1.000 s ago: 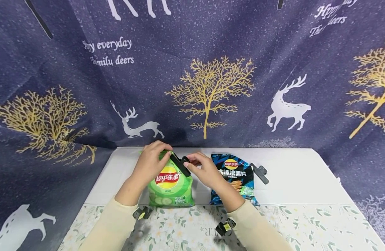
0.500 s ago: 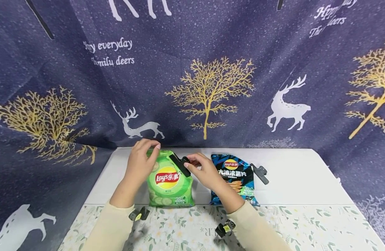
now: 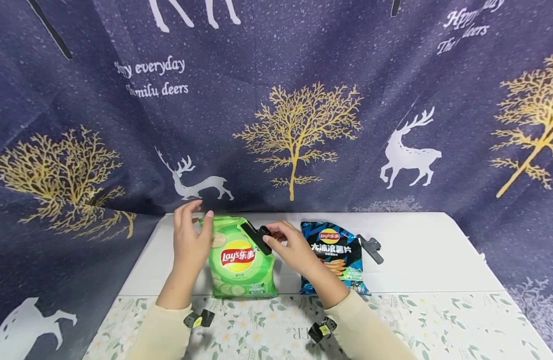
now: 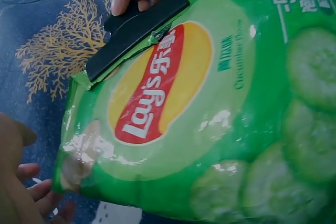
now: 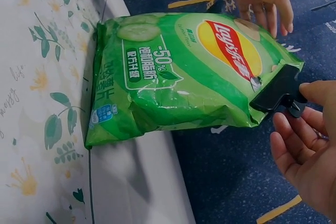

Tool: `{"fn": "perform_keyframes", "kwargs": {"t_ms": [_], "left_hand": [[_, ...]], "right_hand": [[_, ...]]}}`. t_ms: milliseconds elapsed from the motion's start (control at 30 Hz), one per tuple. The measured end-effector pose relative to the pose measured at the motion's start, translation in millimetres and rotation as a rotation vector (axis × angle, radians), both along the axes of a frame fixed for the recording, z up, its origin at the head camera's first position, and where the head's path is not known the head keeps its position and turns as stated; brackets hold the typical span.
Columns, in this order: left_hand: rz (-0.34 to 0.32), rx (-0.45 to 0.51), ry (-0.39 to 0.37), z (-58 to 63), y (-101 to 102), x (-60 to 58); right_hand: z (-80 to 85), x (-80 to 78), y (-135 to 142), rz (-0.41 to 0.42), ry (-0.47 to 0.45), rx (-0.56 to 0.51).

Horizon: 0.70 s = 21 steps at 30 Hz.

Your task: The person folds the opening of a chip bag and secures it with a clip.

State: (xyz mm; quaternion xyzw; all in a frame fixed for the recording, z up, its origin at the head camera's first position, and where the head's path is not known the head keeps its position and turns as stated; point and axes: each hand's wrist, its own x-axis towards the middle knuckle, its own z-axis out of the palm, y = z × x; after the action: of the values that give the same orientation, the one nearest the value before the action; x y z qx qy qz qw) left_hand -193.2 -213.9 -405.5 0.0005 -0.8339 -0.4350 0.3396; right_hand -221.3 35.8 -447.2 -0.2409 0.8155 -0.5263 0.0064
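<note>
A green Lay's chip bag (image 3: 240, 256) stands upright on the table, its upper right corner folded under a black bag clip (image 3: 256, 239). My right hand (image 3: 295, 246) pinches the clip's handle between thumb and fingers, seen closely in the right wrist view with the clip (image 5: 279, 88) across the bag's corner. Beside the bag's upper left edge is my left hand (image 3: 189, 244), fingers loosely spread and holding nothing. In the left wrist view its fingers (image 4: 44, 188) lie close to the bag's edge; whether they touch it I cannot tell.
To the right stands a blue and black Lay's bag (image 3: 334, 244), a second black clip (image 3: 372, 249) on its upper right corner. The table (image 3: 420, 255) has a white back part and a floral front part (image 3: 416, 320). A dark blue printed cloth (image 3: 276, 60) hangs behind.
My left hand has let go of the green bag's top and moved left, its fingers spreading. The right hand stays on the clip, and the bag stands about where it was.
</note>
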Motion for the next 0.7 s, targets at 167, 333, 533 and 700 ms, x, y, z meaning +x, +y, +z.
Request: {"fn": "perform_keyframes", "kwargs": {"t_ms": [167,333,533,700], "left_hand": [[-0.003,0.112,0.009,-11.6,-0.4,1.0],[-0.024,0.226,-0.026,-22.0,2.2,6.9],[-0.030,0.295,-0.113,-36.1,3.4,12.0],[-0.054,0.314,-0.183,-44.2,3.1,15.1]], "right_hand": [[-0.8,1.5,0.1,0.006,-0.013,-0.015],[-3.2,2.7,0.1,0.020,-0.003,-0.039],[-5.0,5.5,0.5,0.022,0.009,-0.051],[-7.8,8.1,0.7,0.007,0.003,-0.043]]}}
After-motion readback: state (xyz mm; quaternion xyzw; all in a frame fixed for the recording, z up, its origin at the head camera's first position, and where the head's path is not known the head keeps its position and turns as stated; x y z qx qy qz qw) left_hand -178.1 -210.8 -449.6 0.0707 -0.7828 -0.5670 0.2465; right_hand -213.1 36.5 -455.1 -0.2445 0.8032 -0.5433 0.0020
